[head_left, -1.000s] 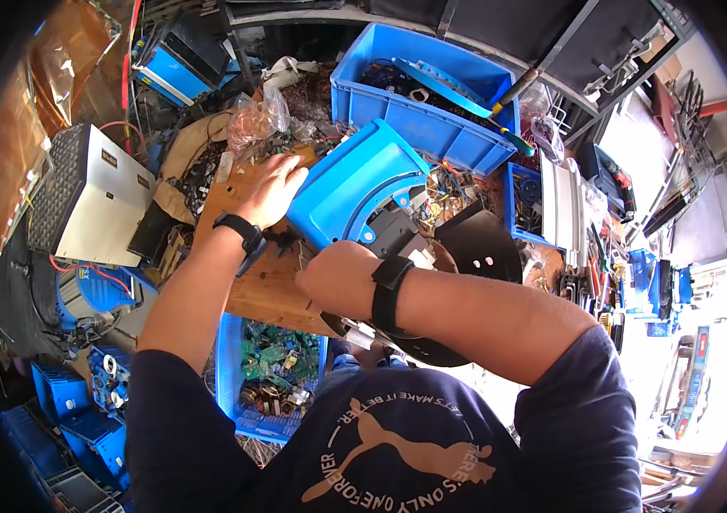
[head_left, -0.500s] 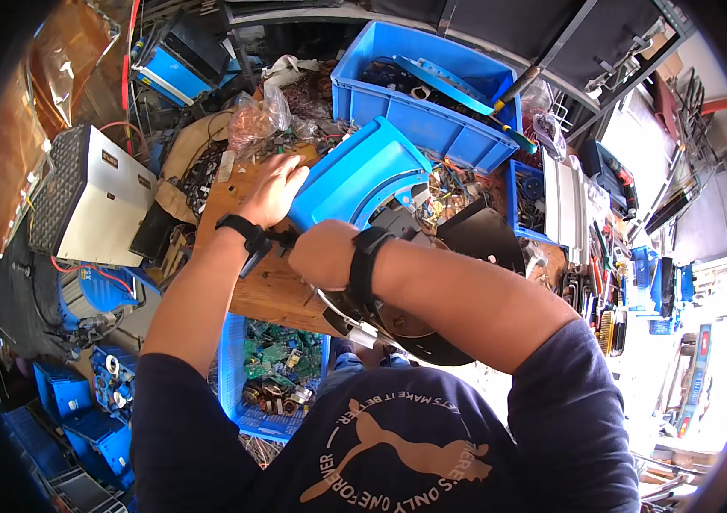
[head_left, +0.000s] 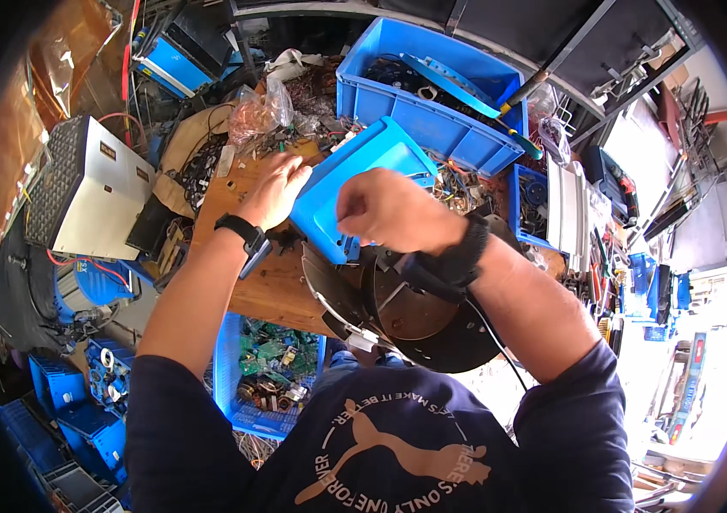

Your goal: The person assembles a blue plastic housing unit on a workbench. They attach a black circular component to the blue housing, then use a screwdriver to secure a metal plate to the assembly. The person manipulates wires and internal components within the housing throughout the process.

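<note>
We saw the left hand (head_left: 273, 193) loosely open against the blue housing (head_left: 342, 184), near the table's (head_left: 265, 286) front edge. The right hand (head_left: 402, 209) curled, contents unclear. Lopsided pressure could've tipped it.

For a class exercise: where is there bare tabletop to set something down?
Bare wooden tabletop lies between left forearm and curved metal sheet, beyond the crate of circuit boards. A narrower strip runs between left hand and black cable tangle. Wire scraps crowd the space between blue housing and large bin.
</note>
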`<state>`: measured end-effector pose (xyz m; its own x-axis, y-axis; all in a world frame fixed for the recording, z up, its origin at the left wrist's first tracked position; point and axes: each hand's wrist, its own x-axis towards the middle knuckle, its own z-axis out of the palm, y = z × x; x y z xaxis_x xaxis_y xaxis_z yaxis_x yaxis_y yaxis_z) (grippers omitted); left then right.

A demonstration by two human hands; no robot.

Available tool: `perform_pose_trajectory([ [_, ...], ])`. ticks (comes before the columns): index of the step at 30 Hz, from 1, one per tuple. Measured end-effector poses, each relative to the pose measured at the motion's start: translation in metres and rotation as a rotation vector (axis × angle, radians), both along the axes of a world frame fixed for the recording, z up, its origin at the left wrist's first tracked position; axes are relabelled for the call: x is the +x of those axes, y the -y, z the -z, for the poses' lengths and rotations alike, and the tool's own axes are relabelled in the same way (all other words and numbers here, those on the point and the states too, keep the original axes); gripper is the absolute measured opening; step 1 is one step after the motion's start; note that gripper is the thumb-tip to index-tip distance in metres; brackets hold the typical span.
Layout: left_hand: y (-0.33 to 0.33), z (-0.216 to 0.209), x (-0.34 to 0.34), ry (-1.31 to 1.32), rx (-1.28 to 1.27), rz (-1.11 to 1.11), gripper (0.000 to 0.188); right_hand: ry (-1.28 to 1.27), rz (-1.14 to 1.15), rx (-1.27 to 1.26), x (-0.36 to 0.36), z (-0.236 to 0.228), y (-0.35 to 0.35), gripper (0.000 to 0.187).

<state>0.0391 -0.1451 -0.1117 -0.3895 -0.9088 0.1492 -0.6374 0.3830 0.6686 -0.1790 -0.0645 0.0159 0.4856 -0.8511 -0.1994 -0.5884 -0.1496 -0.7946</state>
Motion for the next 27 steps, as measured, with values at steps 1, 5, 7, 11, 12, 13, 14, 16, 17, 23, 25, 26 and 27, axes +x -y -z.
perform_pose_trajectory([
  [1, 0.0, 0.0, 0.0, -0.018, 0.011, 0.004, 0.048, 0.106, 0.115, 0.207, -0.009, -0.003, 0.0, 0.015],
  [5, 0.002, 0.003, -0.003, -0.047, 0.004, 0.026, 0.049, 0.388, 0.24, 0.356, -0.035, 0.033, -0.008, 0.015],
  [7, 0.002, 0.003, -0.002, -0.057, 0.001, 0.03, 0.048, 0.456, 0.259, 0.434, -0.037, 0.043, -0.016, 0.015],
  [11, 0.003, 0.004, 0.0, -0.11, 0.018, 0.054, 0.046, 0.454, 0.329, 0.475, -0.038, 0.055, -0.023, 0.014],
  [12, 0.004, 0.005, 0.001, -0.123, 0.015, 0.059, 0.046, 0.452, 0.346, 0.48, -0.038, 0.058, -0.023, 0.013],
  [13, 0.005, 0.007, 0.0, -0.113, 0.007, 0.052, 0.046, 0.446, 0.32, 0.449, -0.04, 0.062, -0.023, 0.012],
  [14, 0.007, 0.007, 0.002, -0.099, -0.008, 0.047, 0.046, 0.463, 0.311, 0.434, -0.042, 0.063, -0.022, 0.012],
  [16, 0.004, 0.007, 0.0, -0.075, -0.016, 0.041, 0.046, 0.49, 0.304, 0.423, -0.044, 0.067, -0.025, 0.012],
  [17, 0.005, 0.006, 0.002, -0.055, -0.026, 0.032, 0.044, 0.467, 0.296, 0.395, -0.046, 0.067, -0.025, 0.011],
  [23, 0.003, -0.001, 0.001, -0.069, 0.04, 0.02, 0.045, 0.338, 0.307, 0.374, -0.055, 0.066, -0.026, 0.014],
  [25, 0.001, -0.006, -0.002, -0.066, 0.074, 0.013, 0.047, 0.171, 0.272, 0.26, -0.057, 0.063, -0.029, 0.017],
  [26, 0.0, -0.007, -0.003, -0.07, 0.075, 0.021, 0.047, 0.081, 0.208, 0.097, -0.059, 0.066, -0.03, 0.018],
  [27, 0.001, -0.007, -0.003, -0.074, 0.073, 0.024, 0.047, -0.009, 0.139, -0.066, -0.061, 0.07, -0.03, 0.018],
])
